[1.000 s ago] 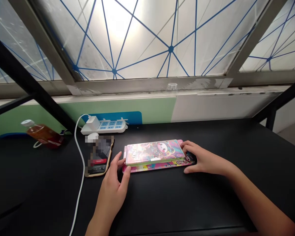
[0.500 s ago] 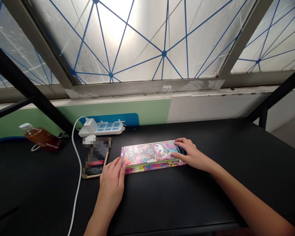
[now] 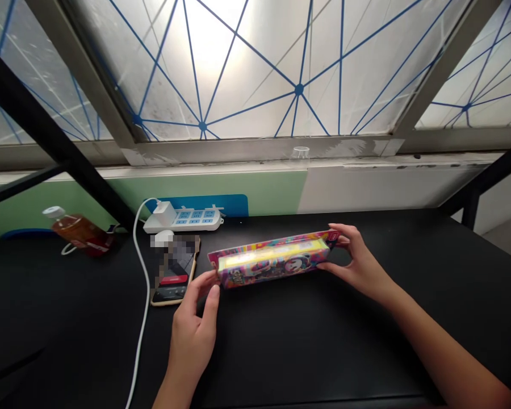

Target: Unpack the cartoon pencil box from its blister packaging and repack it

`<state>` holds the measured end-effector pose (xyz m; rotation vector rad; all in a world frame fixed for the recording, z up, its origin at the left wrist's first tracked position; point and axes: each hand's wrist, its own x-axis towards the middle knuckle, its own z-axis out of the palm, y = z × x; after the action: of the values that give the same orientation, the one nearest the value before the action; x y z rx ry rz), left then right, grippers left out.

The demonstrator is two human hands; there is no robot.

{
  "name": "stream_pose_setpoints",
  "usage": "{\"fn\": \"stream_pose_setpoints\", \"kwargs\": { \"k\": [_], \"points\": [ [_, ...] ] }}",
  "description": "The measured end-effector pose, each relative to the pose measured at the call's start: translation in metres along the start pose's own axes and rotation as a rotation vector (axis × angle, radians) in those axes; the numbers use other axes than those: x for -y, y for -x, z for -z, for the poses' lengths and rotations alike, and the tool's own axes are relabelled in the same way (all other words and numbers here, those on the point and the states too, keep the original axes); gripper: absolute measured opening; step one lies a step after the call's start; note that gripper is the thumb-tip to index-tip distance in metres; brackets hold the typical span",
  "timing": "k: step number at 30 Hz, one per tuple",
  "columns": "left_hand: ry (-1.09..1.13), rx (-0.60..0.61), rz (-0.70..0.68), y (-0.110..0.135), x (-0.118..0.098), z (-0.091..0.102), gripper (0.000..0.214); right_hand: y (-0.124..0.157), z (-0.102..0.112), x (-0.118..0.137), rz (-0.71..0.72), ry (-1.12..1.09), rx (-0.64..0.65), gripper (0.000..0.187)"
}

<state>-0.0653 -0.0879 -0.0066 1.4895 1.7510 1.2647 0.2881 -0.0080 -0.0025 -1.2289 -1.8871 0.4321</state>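
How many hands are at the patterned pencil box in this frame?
2: the left hand at the left end of the patterned pencil box, and the right hand at its right end.

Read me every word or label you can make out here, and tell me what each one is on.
Long cartoon-printed box: small printed lettering, too small and blurred to read.
Phone: screen is pixelated, nothing readable.
White power strip: no readable text.
Bottle of amber drink: red label, too small to read.
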Motion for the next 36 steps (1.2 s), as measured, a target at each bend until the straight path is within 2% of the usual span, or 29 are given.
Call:
{"fn": "stream_pose_setpoints", "kwargs": {
  "k": [4,7,11,15,18,22,25,28,31,34,36],
  "points": [
    [0.037,-0.032,0.073,-0.001,-0.001,0.003,0.048,0.001,0.01,0.006,0.084,0.253,0.16,0.038],
    [0.001,-0.019,0.101,-0.003,0.001,0.008,0.045,0.006,0.008,0.01,0.149,0.369,0.244,0.031],
    [-0.098,-0.013,0.122,-0.006,0.006,0.012,0.039,0.018,-0.004,0.023,0.195,0.455,0.35,0.04],
    [-0.136,0.094,0.107,-0.006,0.012,0.01,0.032,0.024,-0.024,0.047,0.2,0.477,0.447,0.057],
    [-0.108,0.163,0.106,-0.006,0.012,0.007,0.034,0.022,-0.045,0.068,0.246,0.444,0.533,0.069],
    [-0.081,0.19,0.075,-0.005,0.008,0.005,0.037,0.015,-0.077,0.096,0.325,0.435,0.641,0.088],
    [-0.059,0.195,0.056,-0.005,0.008,0.005,0.035,0.01,-0.088,0.105,0.338,0.43,0.685,0.087],
    [-0.059,0.174,0.053,-0.005,0.01,0.005,0.031,0.007,-0.077,0.097,0.328,0.396,0.688,0.074],
    [-0.085,0.148,0.04,-0.005,0.013,0.005,0.026,0.007,-0.049,0.075,0.274,0.371,0.652,0.06],
    [-0.147,0.122,0.026,-0.008,0.015,0.005,0.025,0.009,-0.022,0.053,0.221,0.413,0.577,0.044],
    [-0.25,0.102,-0.002,-0.011,0.012,0.004,0.026,0.01,-0.013,0.045,0.232,0.455,0.506,0.036]
  ]
}}
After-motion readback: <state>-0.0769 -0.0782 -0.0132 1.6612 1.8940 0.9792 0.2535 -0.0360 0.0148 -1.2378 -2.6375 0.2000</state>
